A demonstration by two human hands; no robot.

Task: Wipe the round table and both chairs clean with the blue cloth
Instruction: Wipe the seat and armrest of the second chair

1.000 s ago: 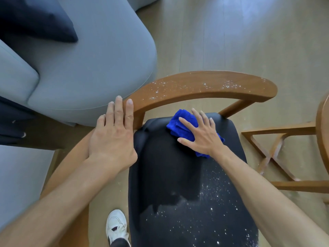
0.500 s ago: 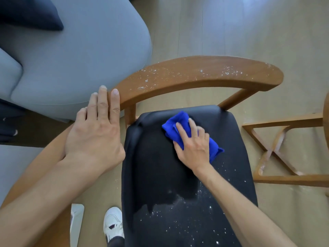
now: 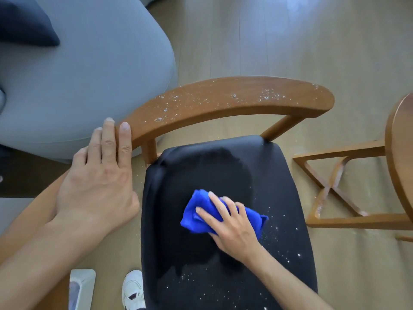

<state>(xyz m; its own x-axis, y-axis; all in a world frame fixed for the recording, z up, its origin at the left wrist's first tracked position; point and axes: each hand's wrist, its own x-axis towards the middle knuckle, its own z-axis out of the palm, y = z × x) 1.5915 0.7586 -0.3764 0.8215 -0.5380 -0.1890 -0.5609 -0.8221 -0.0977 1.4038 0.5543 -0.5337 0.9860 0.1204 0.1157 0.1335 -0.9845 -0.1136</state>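
Observation:
A wooden chair with a curved backrest (image 3: 234,101) and a black seat (image 3: 223,166) fills the middle of the head view. White crumbs speckle the backrest and the seat's near and right parts. My right hand (image 3: 232,229) presses the bunched blue cloth (image 3: 196,215) onto the middle of the seat, fingers slightly bent over it. My left hand (image 3: 100,175) rests flat on the left end of the backrest, fingers straight. The round table's rim (image 3: 400,157) shows at the right edge.
A grey sofa (image 3: 89,74) with a dark cushion (image 3: 24,25) stands close behind the chair at left. The table's wooden base (image 3: 335,198), dusted with white specks, lies on the wood floor at right. A white shoe (image 3: 131,289) and a white object (image 3: 81,287) are near the bottom.
My right hand has drawn the blue cloth from the back of the seat toward me, to the seat's middle. My left hand stays on the backrest.

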